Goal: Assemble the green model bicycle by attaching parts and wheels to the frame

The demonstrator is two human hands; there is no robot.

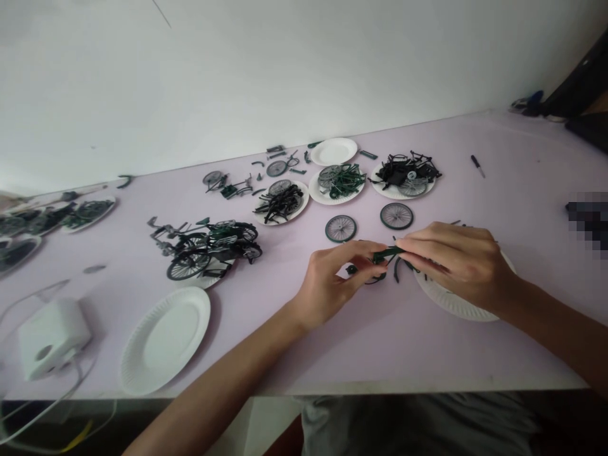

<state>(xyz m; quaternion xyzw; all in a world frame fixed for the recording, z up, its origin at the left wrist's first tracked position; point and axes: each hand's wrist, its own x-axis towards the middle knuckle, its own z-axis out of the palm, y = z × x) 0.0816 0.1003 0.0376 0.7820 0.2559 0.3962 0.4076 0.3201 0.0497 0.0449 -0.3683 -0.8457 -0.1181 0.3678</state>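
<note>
A small dark green part (390, 252) is pinched between both hands, above the table right of centre. My left hand (332, 275) is closed on its left end, fingertips and thumb together. My right hand (458, 259) is closed on its right end, over a white paper plate (463, 304). Small dark pieces lie beneath and between the hands, partly hidden by the fingers. Two green-rimmed spoked wheels, one on the left (341, 228) and one on the right (397, 216), lie flat just beyond the hands.
Assembled toy bicycles (209, 244) stand at centre left. Behind the hands, plates hold black parts (280, 204), green parts (342, 182) and more black parts (408, 172). A bare plate (166, 341) is at front left, a white box with cables (54, 335) farther left, a screwdriver (477, 166) at back right.
</note>
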